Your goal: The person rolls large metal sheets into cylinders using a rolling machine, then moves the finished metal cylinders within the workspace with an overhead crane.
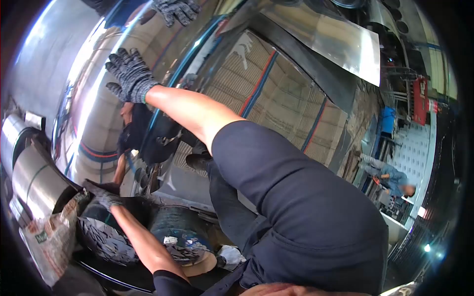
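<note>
A large, mirror-bright metal sheet (pixel 101 93) curves up at the left and reflects parts of me. My right hand (pixel 131 78), in a grey knit glove, is open against the sheet with its fingers spread. Lower down, my left hand (pixel 102 194), gloved too, is closed at the sheet's lower edge; its thumb is hidden. Another person's gloved hand (pixel 177 11) shows at the top, fingers apart, close to the same sheet. Rolls of sheet metal (pixel 39 180) lie left of my left hand.
A crumpled printed bag (pixel 49 241) lies at the lower left. Near my legs stands a dark drum (pixel 180 229) with torn paper on it. A glossy metal sheet (pixel 340 47) juts out at the upper right. Farther right, a co-worker (pixel 390 178) is beside red equipment (pixel 420 101).
</note>
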Demonstrator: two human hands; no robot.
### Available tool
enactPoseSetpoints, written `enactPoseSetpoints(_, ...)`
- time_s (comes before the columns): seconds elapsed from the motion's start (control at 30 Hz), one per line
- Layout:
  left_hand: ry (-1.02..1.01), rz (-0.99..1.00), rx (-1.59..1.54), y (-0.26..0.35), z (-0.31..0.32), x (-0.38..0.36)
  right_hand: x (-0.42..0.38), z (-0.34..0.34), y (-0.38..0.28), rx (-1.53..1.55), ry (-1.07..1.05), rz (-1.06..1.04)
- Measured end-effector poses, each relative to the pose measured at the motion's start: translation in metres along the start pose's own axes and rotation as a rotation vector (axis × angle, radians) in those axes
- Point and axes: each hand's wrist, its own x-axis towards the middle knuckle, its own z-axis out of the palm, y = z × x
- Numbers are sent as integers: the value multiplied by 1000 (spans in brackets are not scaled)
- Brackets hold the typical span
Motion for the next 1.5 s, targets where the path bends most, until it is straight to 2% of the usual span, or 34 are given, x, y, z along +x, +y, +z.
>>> enactPoseSetpoints(0.07, -4, -322, -847, 27, -35, 35, 18, 18, -7, -7, -13, -4)
enactPoseSetpoints(0.1, 0, -513, -1070, 70, -66, 43, 29, 30, -10, 16, -10, -4)
enactPoseSetpoints(0.17, -36, -691, -1235, 93, -79, 62, 48, 43, -18, 19, 5, -7)
enactPoseSetpoints(0.33, -124, -658, -1120, 67, -76, 155, 104, 73, -24, 27, 27, -25)
enactPoseSetpoints(0.43, -29, -360, -1005, 63, -93, 172, 129, 63, -31, 103, 2, -12)
enactPoseSetpoints(0.47, 89, -225, -751, 53, -89, 178, 138, 64, -39, 98, -19, -10)
enactPoseSetpoints(0.53, 100, -329, -598, 39, -77, 193, 148, 69, -47, 76, -93, -1)
enactPoseSetpoints(0.63, 124, -709, -792, 135, -139, 156, 155, 77, -47, 29, -140, -10)
enactPoseSetpoints(0.73, 2, -744, -635, 123, -146, 173, 169, 71, -46, 30, -219, 0)
enactPoseSetpoints(0.8, 177, -395, -613, 94, -120, 180, 176, 67, -46, 16, -289, 15)
enactPoseSetpoints(0.9, 203, -135, -358, 79, -109, 180, 171, 65, -49, 17, -302, 30)
enactPoseSetpoints(0.97, 197, 62, 152, 77, -106, 165, 163, 69, -47, 21, -243, 11)
enactPoseSetpoints(1.03, 140, 52, 221, 80, -106, 157, 155, 64, -46, 63, -203, 23)
enactPoseSetpoints(1.13, 130, 47, 387, 78, -104, 157, 154, 58, -46, 45, -260, 33)
enactPoseSetpoints(1.2, 96, -181, 121, 100, -114, 149, 158, 60, -40, 46, -250, 9)
enactPoseSetpoints(1.27, 75, -668, -458, 154, -152, 124, 163, 67, -32, 78, -210, -24)
enactPoseSetpoints(1.3, 78, -810, -598, 176, -173, 116, 170, 74, -28, -43, -187, -30)
enactPoseSetpoints(1.37, 179, -173, -119, 54, -90, 162, 177, 86, -17, -37, -75, 80)
enactPoseSetpoints(1.5, -88, -289, 157, 154, -155, 119, 174, 88, -19, -65, -43, 122)
